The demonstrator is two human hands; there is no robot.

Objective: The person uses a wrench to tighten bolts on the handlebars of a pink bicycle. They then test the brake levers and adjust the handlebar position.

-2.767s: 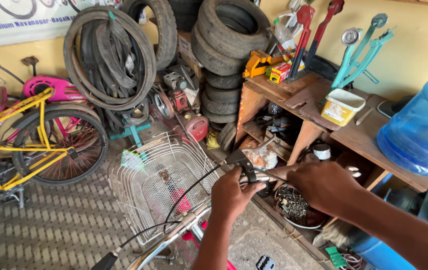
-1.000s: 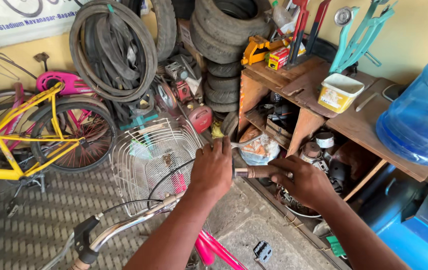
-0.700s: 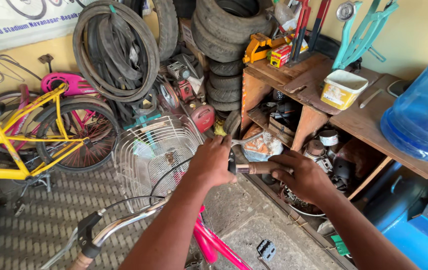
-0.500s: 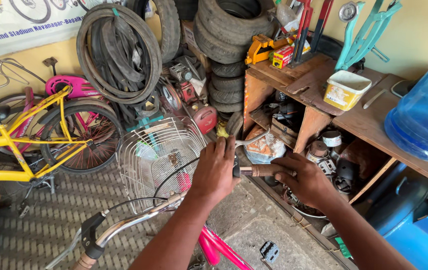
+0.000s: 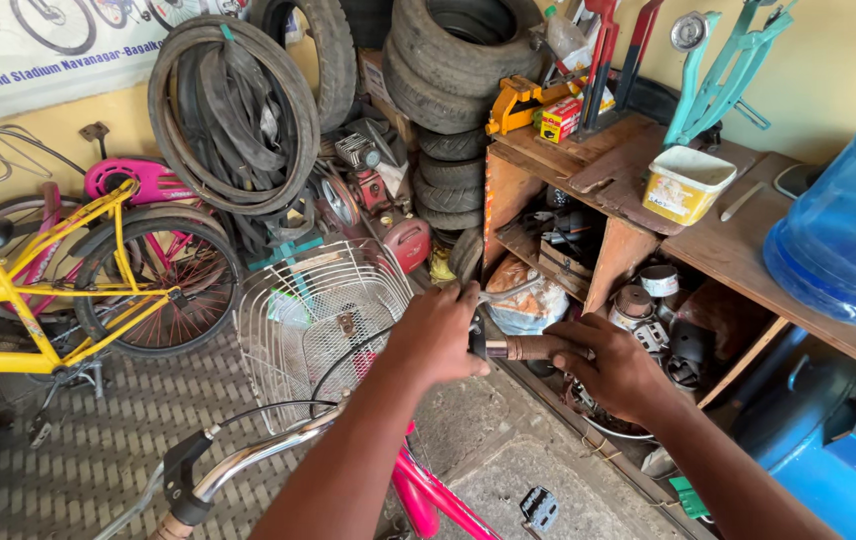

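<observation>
A pink-framed bicycle with a chrome handlebar and a white wire front basket stands just below me. My left hand is closed over the right end of the bar, where a black lever fitting and cables meet it. My right hand wraps the outer part of the brown handlebar grip; a short bare stretch of grip shows between the two hands. The bar's other end, with its black lever, is at the lower left.
A yellow bicycle stands at the left. Stacked tyres and looped tubes lean on the back wall. A wooden bench holds a yellow tub and a blue water jug. A loose pedal lies on the floor.
Both hands have stayed on the handlebar end over the last second, shifting slightly right. Earlier, they were set a little further apart on it.
</observation>
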